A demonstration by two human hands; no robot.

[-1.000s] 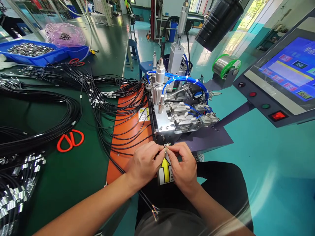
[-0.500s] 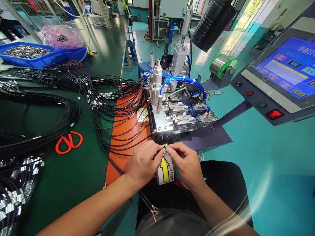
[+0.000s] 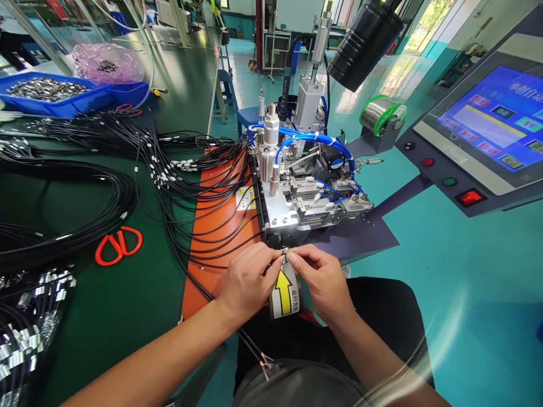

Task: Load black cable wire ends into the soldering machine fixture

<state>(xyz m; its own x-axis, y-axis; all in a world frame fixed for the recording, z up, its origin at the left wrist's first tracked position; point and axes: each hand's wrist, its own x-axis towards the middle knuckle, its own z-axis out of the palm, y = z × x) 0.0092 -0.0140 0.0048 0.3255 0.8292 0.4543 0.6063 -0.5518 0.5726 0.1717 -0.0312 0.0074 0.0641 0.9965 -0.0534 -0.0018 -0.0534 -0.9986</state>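
My left hand (image 3: 249,277) is closed in a pinch at the front end of the soldering machine (image 3: 305,192). A thin black cable (image 3: 214,265) runs over the orange board into that hand. Facing it, my right hand (image 3: 323,280) pinches at the same spot, fingertips almost meeting the left ones. What lies between the right fingertips is too small to make out. Below the fingers is a roller-like part with a yellow arrow label (image 3: 287,294). Two cable ends with bare coloured wires (image 3: 266,362) hang over my lap.
Black cables lie across the orange board (image 3: 197,291) and the green table (image 3: 127,305). Red-handled scissors (image 3: 119,247) rest there. A blue tray of metal parts (image 3: 51,93) stands farther back. At right are a solder spool (image 3: 377,116) and a control screen (image 3: 496,121).
Both hands stay pinched at the same place, with only a very slight shift of the right hand. The view has tilted a little.
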